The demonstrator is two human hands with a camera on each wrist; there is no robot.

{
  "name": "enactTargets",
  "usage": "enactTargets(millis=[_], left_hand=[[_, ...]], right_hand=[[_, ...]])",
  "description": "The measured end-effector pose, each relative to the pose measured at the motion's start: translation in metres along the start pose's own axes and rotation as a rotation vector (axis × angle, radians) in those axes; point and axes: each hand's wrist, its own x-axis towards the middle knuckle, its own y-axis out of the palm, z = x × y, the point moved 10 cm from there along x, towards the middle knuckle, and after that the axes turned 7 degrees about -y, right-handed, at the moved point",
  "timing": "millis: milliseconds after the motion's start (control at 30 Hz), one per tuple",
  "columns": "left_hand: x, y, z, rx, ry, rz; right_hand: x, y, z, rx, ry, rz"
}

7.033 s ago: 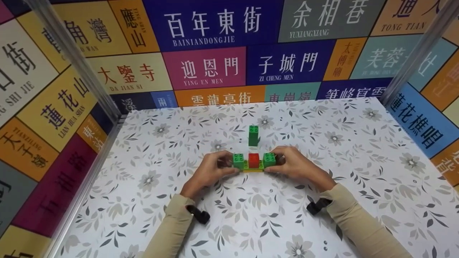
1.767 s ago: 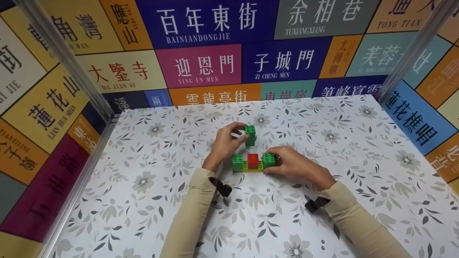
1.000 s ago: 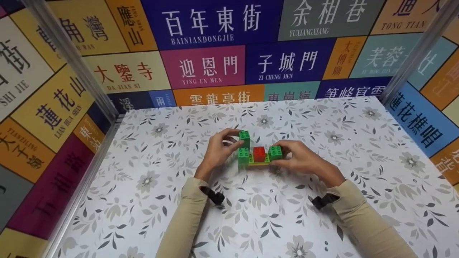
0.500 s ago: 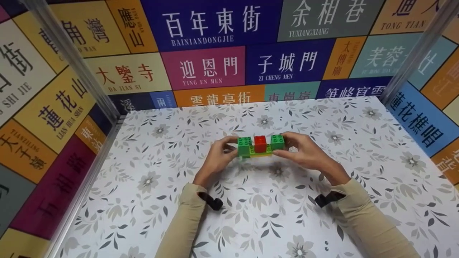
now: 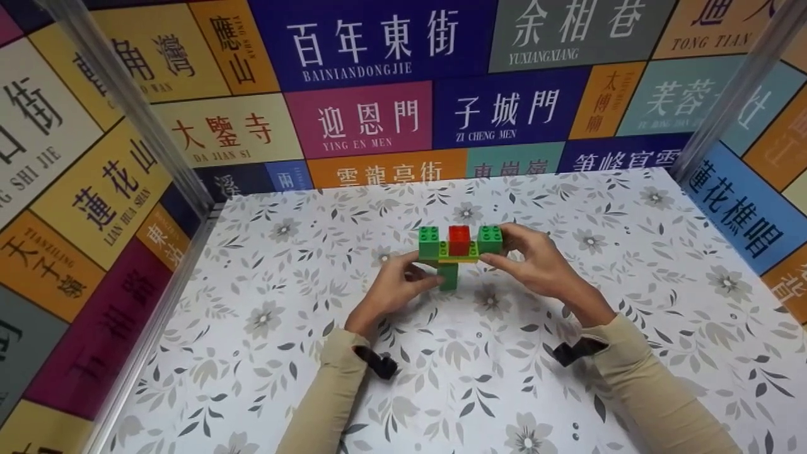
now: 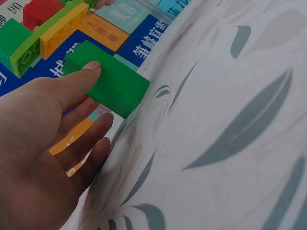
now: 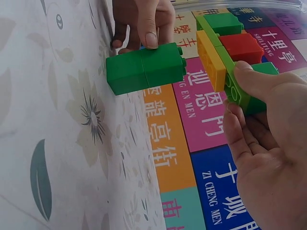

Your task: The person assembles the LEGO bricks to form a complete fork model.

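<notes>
My right hand [image 5: 536, 258] grips one end of a lime-green bar [image 7: 221, 53] and holds it raised. A red brick [image 5: 459, 241] sits mid-bar between two green bricks [image 5: 429, 239], one at each end; a yellow piece [image 7: 211, 60] is fixed underneath. Thumb and fingers of my left hand [image 5: 392, 289] pinch a green two-brick stack [image 5: 449, 277], upright on the table with its studs up. Both wrist views show a gap between the stack's studs and the yellow piece above.
A white table [image 5: 284, 378] with a grey leaf-and-flower print lies under both hands. Panels [image 5: 378, 44] with coloured street-name signs enclose its back and sides, with clear corner posts [image 5: 135, 107]. A black strap mount [image 5: 378, 362] sits on each wrist.
The bar assembly has risen off the table in my right hand. My left hand left the bar's left end and took hold of the green stack, which now stands nearer the front, under the bar.
</notes>
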Motion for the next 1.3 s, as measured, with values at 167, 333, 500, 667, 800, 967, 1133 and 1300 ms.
enactTargets(millis=[167,333,500,667,800,967,1133,1300], left_hand=[[-0.003,0.005,-0.002,0.013,-0.002,0.031],[-0.005,0.005,-0.004,0.027,0.000,0.060],[-0.005,-0.010,-0.008,-0.026,0.016,0.024],[-0.007,-0.034,-0.015,-0.181,0.040,-0.064],[-0.008,-0.046,-0.022,-0.212,0.084,-0.115],[-0.007,-0.048,-0.026,-0.207,0.106,-0.119],[-0.007,-0.046,-0.023,-0.213,0.099,-0.111],[-0.007,-0.046,-0.019,-0.192,0.090,-0.113]], right_hand=[[0.000,0.002,0.001,0.013,-0.013,-0.001],[0.000,0.005,0.000,0.026,-0.017,0.005],[0.000,0.005,0.000,0.025,-0.019,-0.001],[0.000,0.005,-0.001,0.015,-0.018,-0.010],[-0.001,0.005,-0.003,0.011,-0.004,-0.011],[-0.001,0.004,-0.005,-0.013,0.012,-0.011],[-0.002,0.005,-0.007,-0.024,0.007,-0.003],[-0.002,0.008,-0.009,-0.021,0.013,0.004]])
